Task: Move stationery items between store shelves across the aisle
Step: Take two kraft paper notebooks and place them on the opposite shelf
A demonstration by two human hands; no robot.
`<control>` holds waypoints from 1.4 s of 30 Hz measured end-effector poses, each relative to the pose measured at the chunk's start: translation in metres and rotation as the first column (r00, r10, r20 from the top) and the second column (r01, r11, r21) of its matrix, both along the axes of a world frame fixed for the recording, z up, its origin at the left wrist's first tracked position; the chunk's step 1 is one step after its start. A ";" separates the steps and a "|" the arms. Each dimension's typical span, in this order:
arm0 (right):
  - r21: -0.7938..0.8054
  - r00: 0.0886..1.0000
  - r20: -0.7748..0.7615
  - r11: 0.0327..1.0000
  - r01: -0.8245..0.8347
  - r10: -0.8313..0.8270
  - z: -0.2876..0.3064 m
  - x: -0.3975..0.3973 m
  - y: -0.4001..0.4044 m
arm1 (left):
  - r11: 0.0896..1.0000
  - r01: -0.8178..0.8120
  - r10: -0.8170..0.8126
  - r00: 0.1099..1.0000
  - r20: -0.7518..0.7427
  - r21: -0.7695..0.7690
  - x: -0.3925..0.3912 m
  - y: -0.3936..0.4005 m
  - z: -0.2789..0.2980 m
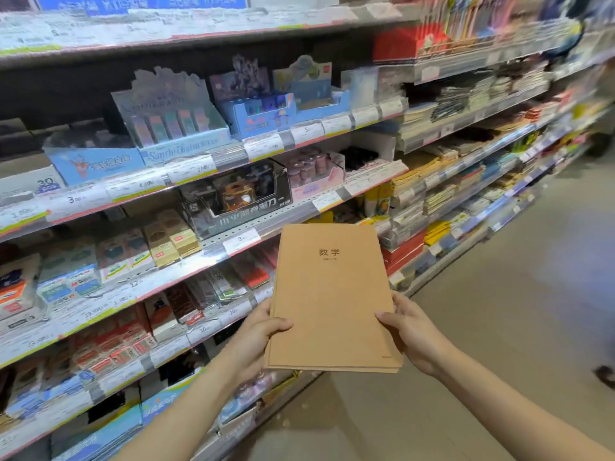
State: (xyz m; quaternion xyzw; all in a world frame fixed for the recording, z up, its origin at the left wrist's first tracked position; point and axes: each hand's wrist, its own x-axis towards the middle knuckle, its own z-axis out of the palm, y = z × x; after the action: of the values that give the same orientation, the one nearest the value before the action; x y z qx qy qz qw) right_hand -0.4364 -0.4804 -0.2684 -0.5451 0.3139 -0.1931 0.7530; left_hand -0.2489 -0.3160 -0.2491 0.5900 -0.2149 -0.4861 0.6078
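A thin stack of brown kraft-paper notebooks (332, 297) with printed characters on the top cover is held flat in front of me, above the aisle floor. My left hand (256, 337) grips its left edge, thumb on the cover and fingers underneath. My right hand (411, 331) grips the right edge the same way. Both forearms reach in from the bottom of the view. The shelving unit (213, 247) full of stationery stands just to the left of the notebooks.
Tiered shelves with price tags hold display boxes of erasers, sharpeners (239, 197) and pens. Farther right, stacked notebooks (416, 194) fill the shelves. The beige aisle floor (499, 311) stretches away on the right. A dark shape sits at the right edge (605, 375).
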 end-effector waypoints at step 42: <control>-0.352 0.646 -0.132 0.644 0.679 -0.752 0.042 -0.250 -0.588 | 0.724 0.689 -0.654 0.701 0.286 -0.033 -0.205 -0.761 0.036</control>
State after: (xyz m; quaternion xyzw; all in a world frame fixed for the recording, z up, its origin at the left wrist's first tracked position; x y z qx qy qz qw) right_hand -0.6866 -1.0682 -0.2261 -0.4924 0.5736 -0.4433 0.4817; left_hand -0.4536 -1.0768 -0.2130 0.4844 -0.5243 -0.5786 0.3945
